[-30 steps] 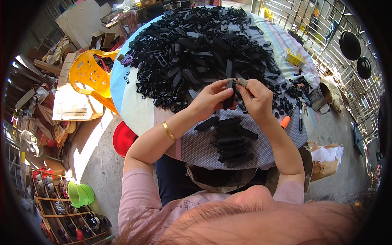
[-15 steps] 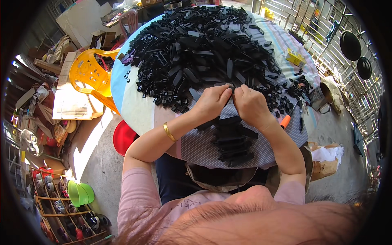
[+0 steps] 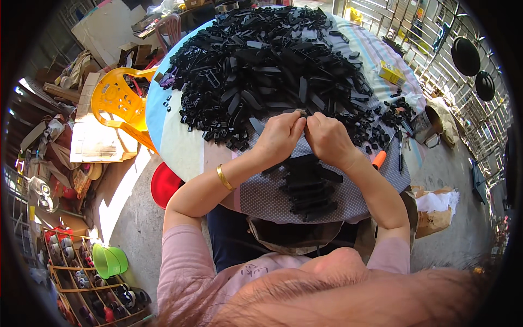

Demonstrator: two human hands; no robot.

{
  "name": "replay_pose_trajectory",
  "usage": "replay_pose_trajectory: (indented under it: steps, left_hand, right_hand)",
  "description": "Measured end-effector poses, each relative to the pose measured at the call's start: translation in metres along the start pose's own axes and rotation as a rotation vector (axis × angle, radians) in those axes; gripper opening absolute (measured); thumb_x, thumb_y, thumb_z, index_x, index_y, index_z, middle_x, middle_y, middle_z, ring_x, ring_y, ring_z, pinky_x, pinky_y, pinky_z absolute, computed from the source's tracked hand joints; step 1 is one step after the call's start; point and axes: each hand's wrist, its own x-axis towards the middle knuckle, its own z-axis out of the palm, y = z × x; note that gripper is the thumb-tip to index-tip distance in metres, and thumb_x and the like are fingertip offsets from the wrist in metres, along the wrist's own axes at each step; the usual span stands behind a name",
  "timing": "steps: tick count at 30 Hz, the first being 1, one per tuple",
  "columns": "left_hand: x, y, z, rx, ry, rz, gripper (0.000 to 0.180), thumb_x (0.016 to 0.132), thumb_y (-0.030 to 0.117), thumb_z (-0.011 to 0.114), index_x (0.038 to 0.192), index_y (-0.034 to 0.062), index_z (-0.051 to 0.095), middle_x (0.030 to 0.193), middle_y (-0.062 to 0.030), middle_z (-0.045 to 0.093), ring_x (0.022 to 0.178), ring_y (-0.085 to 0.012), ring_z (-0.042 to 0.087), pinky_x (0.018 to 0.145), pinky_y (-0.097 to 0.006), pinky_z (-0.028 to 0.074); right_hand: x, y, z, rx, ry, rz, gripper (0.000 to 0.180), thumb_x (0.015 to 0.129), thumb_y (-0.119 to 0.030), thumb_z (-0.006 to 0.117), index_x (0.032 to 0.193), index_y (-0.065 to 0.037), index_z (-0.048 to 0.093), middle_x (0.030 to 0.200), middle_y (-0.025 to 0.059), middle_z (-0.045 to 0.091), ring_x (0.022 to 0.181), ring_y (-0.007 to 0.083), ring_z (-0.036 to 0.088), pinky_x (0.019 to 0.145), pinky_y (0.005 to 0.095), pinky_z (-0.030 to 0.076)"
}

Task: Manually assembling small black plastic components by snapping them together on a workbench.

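Observation:
My left hand (image 3: 280, 133) and my right hand (image 3: 329, 139) meet at the near edge of a big pile of black plastic parts (image 3: 272, 71). Both are closed, fingertips pinched together around a small black plastic part, mostly hidden by the fingers. Just below my hands, a stack of long black plastic pieces (image 3: 309, 188) lies in rows near the table's front edge. Small black clips (image 3: 218, 133) are scattered along the pile's left side. An orange-handled tool (image 3: 379, 159) rests to the right of my right wrist, with a black pen (image 3: 401, 158) beside it.
The round table (image 3: 180, 131) has a patterned cloth. On its right are a yellow box (image 3: 391, 73) and a metal mug (image 3: 427, 122). A yellow plastic chair (image 3: 122, 101) and a red stool (image 3: 165, 185) stand at the left. Below the front edge hangs an open bag (image 3: 294, 240).
My right hand has shifted slightly left and closer to my left hand. Both hands keep their pinch, and the view has moved a little.

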Motion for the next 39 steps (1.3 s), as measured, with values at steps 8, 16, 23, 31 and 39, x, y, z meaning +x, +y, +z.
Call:
replay_pose_trajectory:
  steps: [8,16,23,31,39]
  left_hand:
    - [0.015,-0.013,-0.011,-0.377,-0.146,-0.281,0.031,0.092,0.024,0.044,0.108,0.0001,0.056,0.064,-0.0024,0.051,0.055,-0.0095,0.046,0.049,-0.024,0.036]
    - [0.011,-0.006,-0.016,-0.848,-0.316,-0.344,0.042,0.093,0.022,0.044,0.131,0.0057,0.034,0.073,0.0025,0.045,0.052,-0.002,0.038,0.042,-0.015,0.025]
    - [0.015,-0.012,-0.022,-0.769,-0.111,-0.356,0.037,0.095,0.024,0.041,0.126,0.0051,0.041,0.075,-0.0022,0.053,0.054,-0.006,0.045,0.043,-0.017,0.031]
    - [0.022,-0.034,-0.033,-1.042,-0.052,-0.491,0.031,0.094,0.025,0.042,0.117,0.0054,0.048,0.08,-0.0074,0.058,0.061,-0.0147,0.058,0.052,-0.027,0.048]
    - [0.019,-0.031,-0.019,-0.903,-0.068,-0.445,0.029,0.093,0.027,0.047,0.11,0.0033,0.046,0.082,-0.0058,0.057,0.062,-0.0157,0.06,0.056,-0.029,0.052]
  right_hand:
    - [0.013,0.004,-0.027,0.224,-0.076,0.244,0.019,0.082,-0.019,0.057,0.081,0.0,0.053,0.072,0.0128,0.054,0.061,0.0268,0.057,0.055,0.0303,0.046]
    - [0.01,0.017,-0.015,1.123,-0.067,0.518,0.018,0.082,-0.012,0.065,0.093,0.0,0.057,0.08,-0.0004,0.057,0.071,0.0039,0.051,0.064,0.019,0.044]
    - [0.013,0.02,0.004,1.234,-0.023,0.688,0.02,0.09,-0.018,0.052,0.101,-0.002,0.056,0.078,0.0004,0.053,0.063,0.0046,0.048,0.052,0.02,0.04]
    - [0.008,0.01,0.025,0.231,-0.096,0.121,0.023,0.069,-0.011,0.066,0.091,-0.006,0.063,0.094,0.0061,0.055,0.09,0.0256,0.053,0.074,0.0352,0.047]
    - [0.014,0.0,0.0,0.642,0.286,0.42,0.015,0.075,-0.004,0.063,0.088,0.002,0.06,0.074,0.0102,0.057,0.062,0.0175,0.058,0.058,0.0255,0.046]
